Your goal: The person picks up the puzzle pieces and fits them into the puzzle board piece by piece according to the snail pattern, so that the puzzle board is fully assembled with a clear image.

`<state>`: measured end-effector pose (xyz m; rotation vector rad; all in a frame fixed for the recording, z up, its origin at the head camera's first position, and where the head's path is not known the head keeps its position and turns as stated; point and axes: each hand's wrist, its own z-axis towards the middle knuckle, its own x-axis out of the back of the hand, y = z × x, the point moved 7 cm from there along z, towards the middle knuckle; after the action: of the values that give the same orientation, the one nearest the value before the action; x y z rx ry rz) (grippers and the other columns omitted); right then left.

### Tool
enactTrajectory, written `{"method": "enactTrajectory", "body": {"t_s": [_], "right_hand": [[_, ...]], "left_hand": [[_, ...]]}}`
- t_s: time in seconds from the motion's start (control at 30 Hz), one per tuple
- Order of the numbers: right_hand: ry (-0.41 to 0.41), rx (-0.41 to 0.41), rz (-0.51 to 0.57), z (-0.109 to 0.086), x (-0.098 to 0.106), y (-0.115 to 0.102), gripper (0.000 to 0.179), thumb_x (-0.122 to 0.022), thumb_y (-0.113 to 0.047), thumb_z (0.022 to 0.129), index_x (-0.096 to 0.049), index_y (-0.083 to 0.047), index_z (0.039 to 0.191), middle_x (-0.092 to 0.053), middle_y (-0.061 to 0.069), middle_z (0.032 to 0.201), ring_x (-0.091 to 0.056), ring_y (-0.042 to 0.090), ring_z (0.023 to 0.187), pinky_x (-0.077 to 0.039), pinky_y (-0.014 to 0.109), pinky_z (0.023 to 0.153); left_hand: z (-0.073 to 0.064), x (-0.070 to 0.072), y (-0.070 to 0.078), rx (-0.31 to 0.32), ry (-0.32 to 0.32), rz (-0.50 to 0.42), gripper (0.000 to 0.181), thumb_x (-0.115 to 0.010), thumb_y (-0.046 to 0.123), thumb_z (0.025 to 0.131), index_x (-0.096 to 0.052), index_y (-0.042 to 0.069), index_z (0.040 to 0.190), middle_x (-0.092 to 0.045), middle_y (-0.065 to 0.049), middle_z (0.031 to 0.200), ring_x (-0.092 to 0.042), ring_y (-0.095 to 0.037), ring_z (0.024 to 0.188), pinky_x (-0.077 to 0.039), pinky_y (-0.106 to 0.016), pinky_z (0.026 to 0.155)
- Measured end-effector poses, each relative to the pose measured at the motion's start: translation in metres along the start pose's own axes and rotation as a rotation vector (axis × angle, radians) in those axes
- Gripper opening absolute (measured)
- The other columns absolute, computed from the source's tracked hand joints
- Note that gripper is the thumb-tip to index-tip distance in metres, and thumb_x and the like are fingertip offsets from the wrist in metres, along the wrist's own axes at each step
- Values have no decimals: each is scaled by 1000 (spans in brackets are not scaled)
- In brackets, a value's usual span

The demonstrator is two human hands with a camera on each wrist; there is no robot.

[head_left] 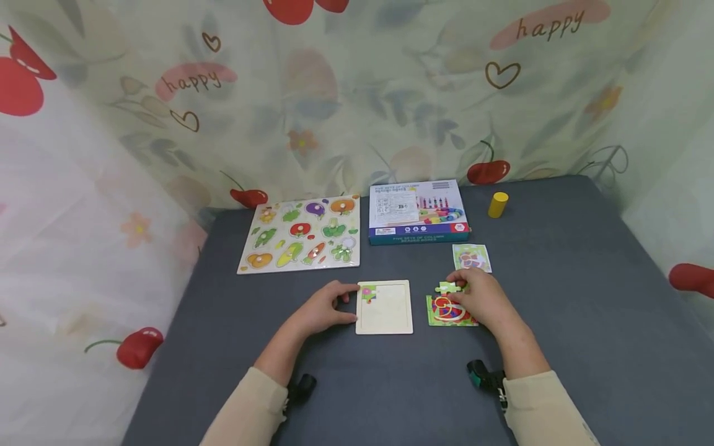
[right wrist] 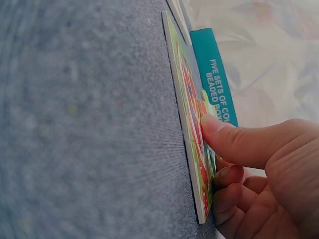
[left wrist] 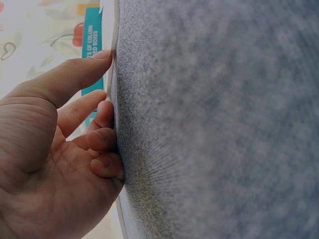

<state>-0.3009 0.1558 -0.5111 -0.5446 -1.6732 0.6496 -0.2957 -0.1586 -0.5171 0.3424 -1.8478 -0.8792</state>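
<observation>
head view: a square pale tray point(head_left: 392, 314) lies flat on the dark table point(head_left: 390, 384); hours below are counted from its middle.
green piece point(head_left: 446, 288): outside the tray, between two and three o'clock, at the upper edge of a cluster of red-and-green pieces point(head_left: 450, 313) at three; whether it rests on them cannot be told.
right hand point(head_left: 484, 297): thumb and finger close together on the green piece, apparently pinching it.
left hand point(head_left: 321, 308): thumb and index finger spread apart against the tray's nine o'clock edge, clamped on nothing.
corner piece point(head_left: 369, 293): inside the tray, towards ten o'clock.
handling: the green piece should be light, thin and stiff, perhaps slick on its printed face, its narrow knob the likeliest part to chip.
hold: best taken by opposite edges of its broad body, knob left free.
tray rim: probably light enough to slide, so steadying fingers along the edge suit it.
farther off: picture card point(head_left: 471, 255) at two, vegetable board point(head_left: 301, 246) at ten.
</observation>
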Motion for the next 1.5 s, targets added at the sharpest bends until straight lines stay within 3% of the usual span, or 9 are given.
{"method": "enactTrajectory", "body": {"t_s": [0.2, 0.4, 0.63, 0.8, 0.9, 1.0, 1.27, 1.5], "right_hand": [[-22, 38, 8, 0, -4, 2, 34, -80, -19, 91, -71, 0, 118, -62, 11, 100, -54, 23, 83, -47, 39, 76], [-48, 69, 9, -1, -4, 0, 37, -80, -22, 89, -71, 0, 117, -61, 9, 98, -54, 23, 84, -48, 39, 77], [-21, 146, -67, -6, 13, -13, 33, -79, -21, 90, -72, -2, 116, -62, 12, 106, -56, 31, 99, -49, 52, 92], [-2, 148, -112, -10, 23, -21, 36, -79, -25, 91, -71, -5, 119, -62, 15, 117, -53, 40, 124, -46, 57, 100], [28, 160, -132, -13, 30, -27, 36, -81, -25, 90, -72, -6, 120, -62, 13, 115, -56, 37, 118, -49, 55, 96], [43, 160, -150, -17, 37, -34, 38, -82, -27, 89, -72, -6, 120, -61, 11, 110, -57, 30, 100, -51, 51, 87], [56, 187, -175, -22, 52, -55, 39, -81, -28, 90, -71, -8, 122, -60, 10, 111, -57, 32, 104, -53, 49, 86], [83, 284, -144, -26, 56, -75, 36, -81, -28, 91, -73, -8, 120, -59, 5, 106, -56, 27, 95, -50, 42, 78]], "left_hand": [[-2, 0, -2, -3, -3, 8, 62, -84, 21, 88, -60, 14, 144, -51, -2, 102, -46, -21, 85, -39, -35, 72], [-5, 0, -3, -12, -1, 22, 60, -85, 21, 87, -61, 13, 143, -51, -2, 100, -45, -20, 83, -38, -33, 70], [-1, 0, 5, -41, 5, 28, 61, -84, 22, 88, -60, 13, 144, -50, -3, 100, -44, -19, 81, -38, -33, 70], [-1, 1, 7, -34, 9, 55, 63, -85, 22, 87, -60, 13, 144, -50, -3, 99, -45, -20, 81, -38, -34, 70], [-2, 1, 6, -27, 10, 60, 63, -85, 23, 87, -61, 14, 143, -50, -3, 100, -45, -19, 81, -38, -34, 70], [-1, 0, 5, -18, 5, 61, 62, -86, 23, 86, -61, 16, 143, -50, -3, 100, -45, -19, 83, -38, -34, 71], [0, 2, 5, -5, 11, 81, 63, -86, 25, 86, -61, 18, 144, -49, -3, 101, -46, -19, 84, -38, -34, 71], [-2, 0, 7, -6, 5, 68, 62, -85, 26, 87, -61, 17, 144, -49, -4, 101, -46, -20, 85, -38, -36, 72]]}}
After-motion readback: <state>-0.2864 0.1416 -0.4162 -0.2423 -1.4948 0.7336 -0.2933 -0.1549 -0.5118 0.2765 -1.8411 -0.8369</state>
